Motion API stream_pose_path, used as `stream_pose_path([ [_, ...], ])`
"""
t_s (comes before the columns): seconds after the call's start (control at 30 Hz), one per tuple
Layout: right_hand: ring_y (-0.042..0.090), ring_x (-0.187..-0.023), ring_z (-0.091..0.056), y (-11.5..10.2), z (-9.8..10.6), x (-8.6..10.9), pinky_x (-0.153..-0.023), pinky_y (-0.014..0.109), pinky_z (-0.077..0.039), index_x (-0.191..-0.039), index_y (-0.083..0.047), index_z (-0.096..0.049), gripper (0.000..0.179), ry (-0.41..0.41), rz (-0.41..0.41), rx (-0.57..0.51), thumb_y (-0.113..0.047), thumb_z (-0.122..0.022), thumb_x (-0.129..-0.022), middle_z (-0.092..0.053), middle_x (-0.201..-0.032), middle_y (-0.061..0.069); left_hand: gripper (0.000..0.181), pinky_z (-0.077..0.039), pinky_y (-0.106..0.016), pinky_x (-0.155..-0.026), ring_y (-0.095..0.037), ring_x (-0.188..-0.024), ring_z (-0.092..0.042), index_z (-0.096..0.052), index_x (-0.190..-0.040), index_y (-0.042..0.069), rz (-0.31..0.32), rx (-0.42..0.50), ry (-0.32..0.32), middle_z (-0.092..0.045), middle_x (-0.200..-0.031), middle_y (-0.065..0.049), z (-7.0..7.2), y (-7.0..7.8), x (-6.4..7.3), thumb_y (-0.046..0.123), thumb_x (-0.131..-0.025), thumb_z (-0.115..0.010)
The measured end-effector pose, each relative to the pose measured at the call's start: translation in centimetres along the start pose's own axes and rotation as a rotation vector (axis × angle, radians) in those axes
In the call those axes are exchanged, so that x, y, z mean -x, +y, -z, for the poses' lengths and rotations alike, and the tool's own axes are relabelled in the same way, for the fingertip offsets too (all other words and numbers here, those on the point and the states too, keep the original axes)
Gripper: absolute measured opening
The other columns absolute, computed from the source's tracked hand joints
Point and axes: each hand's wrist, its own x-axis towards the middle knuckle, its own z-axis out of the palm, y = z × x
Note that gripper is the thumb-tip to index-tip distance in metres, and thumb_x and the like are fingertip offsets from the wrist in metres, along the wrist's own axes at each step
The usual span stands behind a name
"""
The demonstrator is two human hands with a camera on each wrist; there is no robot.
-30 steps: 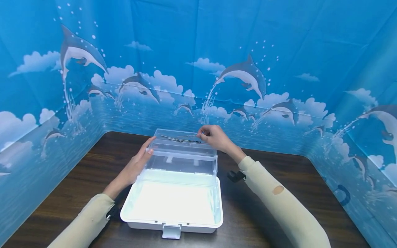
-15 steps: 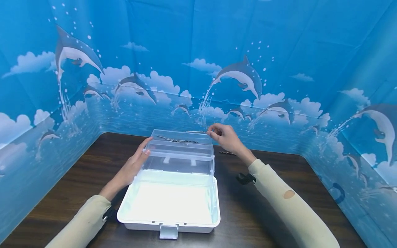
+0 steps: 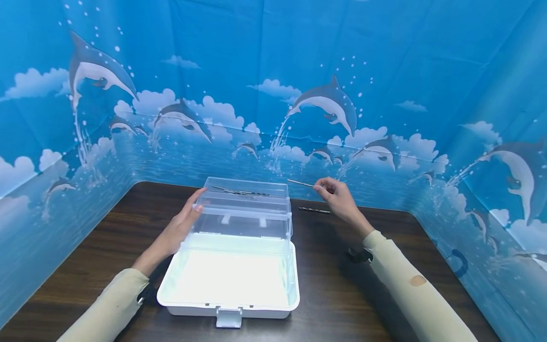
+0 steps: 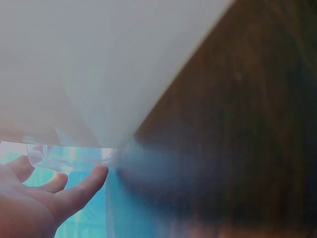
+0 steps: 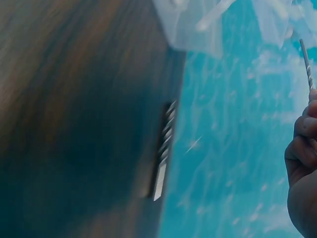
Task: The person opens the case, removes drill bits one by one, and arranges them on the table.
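A thin metal drill bit is pinched between thumb and fingers of my right hand, raised to the right of the clear upper tray. In the right wrist view, that drill bit sticks up from the fingertips. My left hand holds the left end of the tray, thumb at the near edge and a finger along the far one. Several more drill bits lie inside the tray. The tray belongs to a white storage box, which stands unfolded. Another drill bit lies on the table below my right hand.
A dark wood-grain table carries the box. Behind and on both sides hangs a blue curtain with dolphins. The box's latch hangs down at its front. A dark strap is at the right wrist.
My right hand has lifted a drill bit out of the tray and moved right with it, bringing the drill bit on the table into sight. My left hand stays at the tray.
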Motion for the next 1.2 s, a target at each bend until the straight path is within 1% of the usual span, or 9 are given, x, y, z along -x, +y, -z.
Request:
stream_pose_path([
  [0.17, 0.025, -0.059, -0.043, 2.7, 1.1, 1.4, -0.055, 0.034, -0.037, -0.113, -0.003, -0.069, 0.031, 0.001, -0.075, -0.011, -0.031, -0.061, -0.105, -0.050, -0.071, 0.009, 0.058, -0.015, -0.081, -0.103, -0.053, -0.145, -0.021, -0.008, -0.165, 0.031, 0.003, 0.006, 0.000, -0.012, -0.167, -0.019, -0.1, 0.0, 0.0, 0.032, -0.113, -0.033],
  [0.23, 0.025, -0.062, -0.043, 3.9, 1.2, 2.0, -0.056, 0.035, -0.037, -0.113, -0.002, -0.069, 0.032, -0.019, -0.144, -0.053, -0.032, -0.061, -0.104, -0.050, -0.073, 0.009, 0.058, -0.015, -0.081, -0.103, -0.053, -0.145, -0.021, -0.008, -0.165, 0.031, 0.004, 0.012, -0.001, -0.015, -0.166, -0.021, 0.0, 0.0, 0.0, 0.032, -0.113, -0.032],
  [0.33, 0.025, -0.067, -0.048, 5.6, 1.1, 2.4, -0.059, 0.035, -0.041, -0.111, -0.004, -0.070, 0.028, -0.062, -0.188, -0.044, -0.030, -0.062, -0.104, -0.055, -0.077, 0.012, 0.057, -0.014, -0.081, -0.103, -0.054, -0.145, -0.021, -0.008, -0.165, 0.032, 0.002, 0.019, -0.005, -0.019, -0.164, -0.024, 0.1, -0.1, 0.0, 0.032, -0.113, -0.032],
  [0.4, 0.025, -0.072, -0.052, 6.6, 0.9, 2.4, -0.061, 0.037, -0.043, -0.108, -0.007, -0.071, 0.023, -0.107, -0.190, -0.010, -0.028, -0.063, -0.104, -0.060, -0.083, 0.013, 0.057, -0.015, -0.080, -0.103, -0.054, -0.145, -0.022, -0.008, -0.165, 0.033, 0.002, 0.019, -0.004, -0.022, -0.162, -0.026, 0.1, -0.2, 0.0, 0.032, -0.113, -0.031],
  [0.5, 0.023, -0.072, -0.055, 7.6, 0.7, 2.3, -0.062, 0.037, -0.045, -0.106, -0.008, -0.071, 0.017, -0.183, -0.137, 0.079, -0.023, -0.062, -0.105, -0.065, -0.088, 0.013, 0.057, -0.015, -0.081, -0.103, -0.054, -0.144, -0.022, -0.008, -0.165, 0.034, 0.005, 0.017, 0.000, -0.022, -0.163, -0.025, 0.0, -0.2, 0.0, 0.032, -0.113, -0.031],
  [0.6, 0.022, -0.069, -0.053, 8.1, 0.5, 2.3, -0.060, 0.037, -0.044, -0.106, -0.006, -0.071, 0.016, -0.233, -0.123, 0.107, -0.020, -0.061, -0.105, -0.065, -0.085, 0.012, 0.057, -0.015, -0.081, -0.102, -0.054, -0.145, -0.021, -0.009, -0.165, 0.034, 0.007, 0.014, 0.002, -0.018, -0.165, -0.022, -0.1, -0.2, 0.0, 0.033, -0.113, -0.031],
  [0.7, 0.022, -0.067, -0.053, 8.4, 0.1, 2.2, -0.058, 0.036, -0.043, -0.104, -0.006, -0.071, 0.015, -0.252, -0.133, 0.122, -0.018, -0.061, -0.105, -0.063, -0.081, 0.009, 0.057, -0.015, -0.082, -0.102, -0.054, -0.144, -0.021, -0.009, -0.165, 0.033, 0.007, 0.010, 0.004, -0.014, -0.166, -0.020, 0.0, -0.2, 0.1, 0.033, -0.113, -0.031],
  [1.0, 0.021, -0.073, -0.056, 9.0, 0.1, 2.4, -0.062, 0.037, -0.046, -0.101, -0.010, -0.074, 0.012, -0.245, -0.194, 0.178, -0.016, -0.064, -0.103, -0.066, -0.089, 0.002, 0.057, -0.015, -0.080, -0.104, -0.053, -0.145, -0.022, -0.008, -0.165, 0.032, -0.018, -0.003, 0.005, -0.011, -0.167, -0.018, -0.1, -0.1, -0.2, 0.031, -0.113, -0.031],
  [1.2, 0.021, -0.077, -0.060, 8.9, 0.0, 2.6, -0.067, 0.038, -0.050, -0.099, -0.011, -0.076, 0.010, -0.249, -0.221, 0.181, -0.015, -0.067, -0.101, -0.069, -0.088, 0.001, 0.057, -0.015, -0.081, -0.103, -0.053, -0.145, -0.021, -0.009, -0.165, 0.033, -0.001, 0.009, 0.003, -0.014, -0.166, -0.019, -0.1, -0.1, -0.1, 0.032, -0.113, -0.032],
])
